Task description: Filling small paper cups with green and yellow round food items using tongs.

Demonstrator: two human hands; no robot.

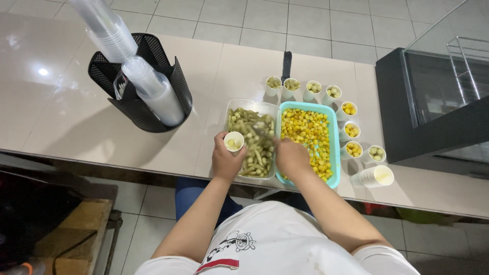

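My left hand (225, 159) holds a small white paper cup (234, 141) with a little food in it, beside a clear container (235, 105) of green bean pods. Over that container's right side, my right hand (290, 155) grips a utensil (262, 132) that dips into the pods; the utensil is blurred. A teal container (333, 147) of yellow corn pieces sits just to the right, touching the clear one.
Several filled small cups (313, 90) ring the teal container at the back and right. A stack of empty paper cups (376, 176) lies on its side at the right. A black mesh holder (147, 89) with stacked clear plastic cups stands left. A glass display case (443, 97) is at right.
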